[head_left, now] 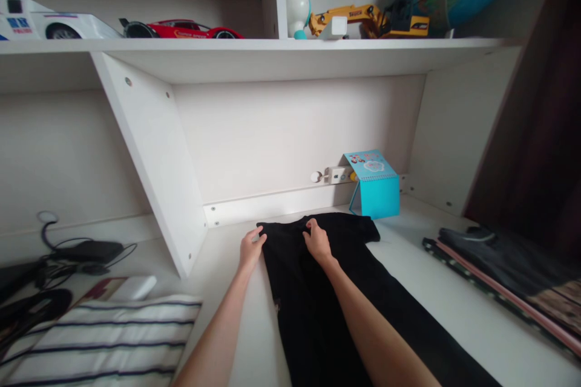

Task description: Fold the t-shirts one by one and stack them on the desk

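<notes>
Head camera: the black garment (pixel 313 296) is lying flat along the white desk (pixel 431 290), its top end near the back wall. The left hand (pixel 252 248) is pinching its upper left corner, fingers curled. The right hand (pixel 318 242) is pressing at the collar, fingers bent, grip impossible to tell. A blue calendar (pixel 374 184) is standing just beyond
</notes>
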`<state>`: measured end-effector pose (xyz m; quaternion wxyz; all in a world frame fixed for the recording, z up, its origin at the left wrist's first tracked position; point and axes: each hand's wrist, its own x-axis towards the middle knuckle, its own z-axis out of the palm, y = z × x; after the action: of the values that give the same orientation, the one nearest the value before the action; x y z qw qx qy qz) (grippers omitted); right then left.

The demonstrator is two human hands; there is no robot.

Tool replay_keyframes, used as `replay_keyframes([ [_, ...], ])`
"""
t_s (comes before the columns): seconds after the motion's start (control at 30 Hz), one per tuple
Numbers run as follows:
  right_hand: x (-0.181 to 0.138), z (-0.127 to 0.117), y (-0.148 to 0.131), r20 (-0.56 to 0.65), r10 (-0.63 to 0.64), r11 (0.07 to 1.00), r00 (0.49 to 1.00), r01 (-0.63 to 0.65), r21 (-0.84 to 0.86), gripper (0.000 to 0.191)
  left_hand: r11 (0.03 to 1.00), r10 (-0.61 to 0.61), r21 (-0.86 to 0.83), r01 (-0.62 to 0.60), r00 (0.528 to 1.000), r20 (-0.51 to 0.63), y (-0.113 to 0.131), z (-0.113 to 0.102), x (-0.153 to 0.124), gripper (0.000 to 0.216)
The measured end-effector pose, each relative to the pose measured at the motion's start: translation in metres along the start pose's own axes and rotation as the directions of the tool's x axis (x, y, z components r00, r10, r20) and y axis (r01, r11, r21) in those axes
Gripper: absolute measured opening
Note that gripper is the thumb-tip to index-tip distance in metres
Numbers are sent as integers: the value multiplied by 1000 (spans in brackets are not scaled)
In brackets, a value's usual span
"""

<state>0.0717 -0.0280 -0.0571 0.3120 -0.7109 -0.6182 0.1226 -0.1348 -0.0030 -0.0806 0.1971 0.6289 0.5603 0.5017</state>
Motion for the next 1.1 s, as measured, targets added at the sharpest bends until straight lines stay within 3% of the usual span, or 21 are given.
replay_keyframes([
  [0.17,-5,-2,-4,-12,-22,1000,1000,22,-7,21,991,41,131,-41,999,-3,3,0,-4,33],
  [0.3,-9,-23,-21,10,-32,999,999,32,-13,30,965,119,235,-113,993,-11,15,4,-7,34],
  [0.43,-24,-53,-34,185,-81,996,979,74,41,19,868,273,344,-358,923,272,30,13,-12,38],
  [0.53,-52,-65,-28,459,-87,991,884,29,132,15,803,147,457,-384,869,472,32,19,-17,44],
  [0.6,-74,-65,-20,602,-74,981,795,-52,189,14,767,69,516,-382,848,525,30,21,-20,47],
  [0.67,-94,-63,-14,664,-53,961,746,-142,236,18,746,38,546,-381,843,536,29,22,-21,48],
  [0.73,-109,-61,-14,674,-30,933,739,-221,284,27,738,26,564,-370,851,525,27,23,-21,48],
  [0.93,-136,-65,-31,664,-56,764,746,-396,509,12,745,22,568,-350,864,503,26,23,-20,58],
  [1.0,-148,-67,-34,701,-89,636,708,-501,587,17,746,6,572,-342,862,507,26,22,-19,60],
  [1.1,-170,-70,-30,783,-171,418,598,-676,607,30,743,-24,582,-330,856,517,25,21,-17,61],
])
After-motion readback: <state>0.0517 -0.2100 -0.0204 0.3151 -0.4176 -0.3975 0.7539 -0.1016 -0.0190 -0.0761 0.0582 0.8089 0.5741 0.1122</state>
